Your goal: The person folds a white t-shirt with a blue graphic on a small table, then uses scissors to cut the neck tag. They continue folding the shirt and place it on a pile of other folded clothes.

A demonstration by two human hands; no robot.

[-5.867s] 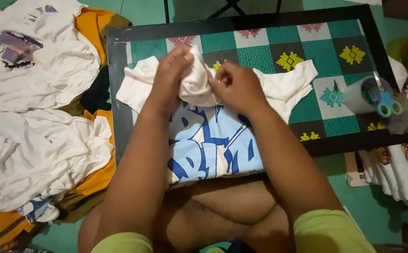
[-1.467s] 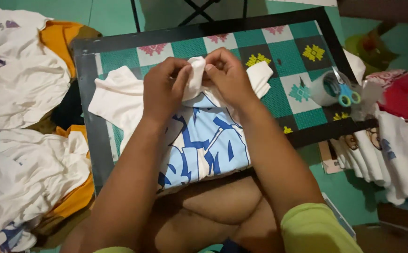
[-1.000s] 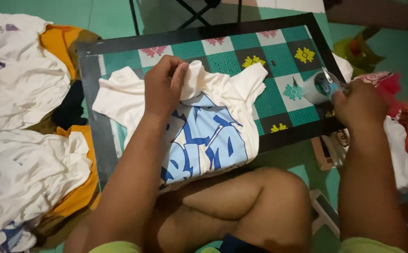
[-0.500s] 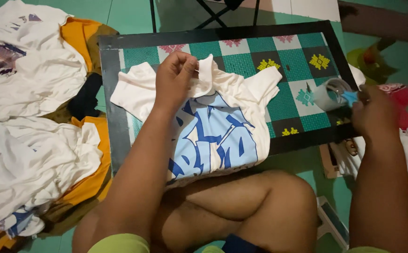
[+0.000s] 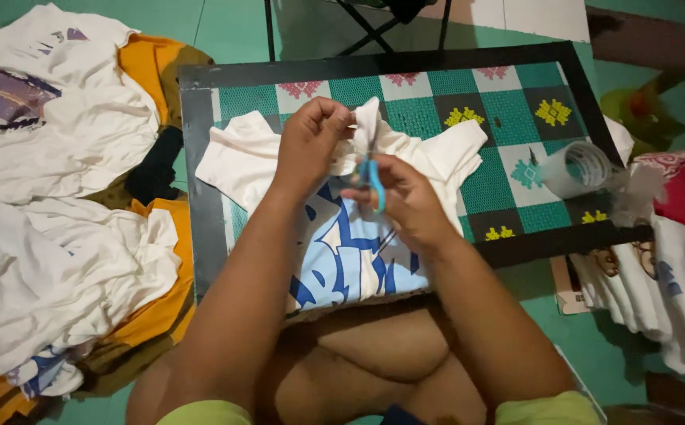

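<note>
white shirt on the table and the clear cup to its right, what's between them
Only bare patterned table top lies between the white shirt and the clear cup, as the head view shows.

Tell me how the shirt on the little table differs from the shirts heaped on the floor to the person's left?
The shirt on the table lies spread flat, its big blue print facing up; the heaped shirts are crumpled, their prints mostly hidden. The left hand pinches the table shirt at its neck and the right hand holds blue-handled scissors there; nothing touches the heap. The heap rests on orange cloth, the other on a checked green table. Both are white.
</note>
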